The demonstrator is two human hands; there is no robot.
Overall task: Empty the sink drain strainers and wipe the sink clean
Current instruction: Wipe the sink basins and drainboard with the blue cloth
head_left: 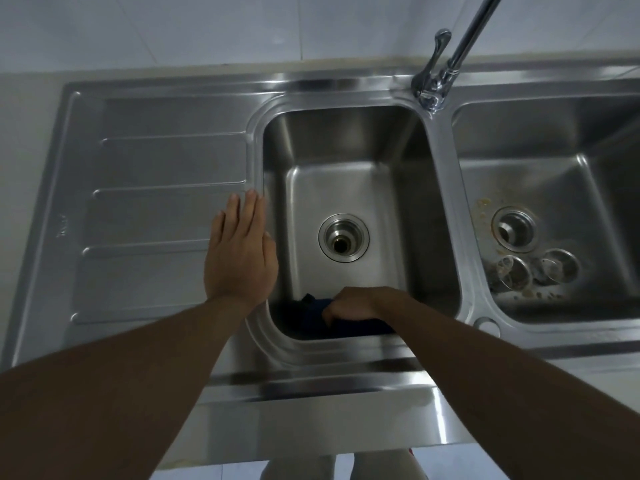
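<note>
A steel double sink has a left basin (346, 140) with an open drain (343, 238) and a right basin (554, 181) with its own drain (515, 229). My right hand (356, 304) grips a dark blue cloth (311, 317) at the left basin's near wall. My left hand (240, 254) lies flat, fingers straight, on the drainboard beside the basin's left rim. Two steel strainers (512, 273) (560, 265) lie on the right basin's floor near its drain, among brown residue and crumbs (483, 203).
A ribbed drainboard (156, 202) stretches left of the basins. A chrome faucet (446, 60) rises behind the divider between the basins, its spout reaching up to the right. Pale tiles back the sink. The sink's front edge (329, 407) is near me.
</note>
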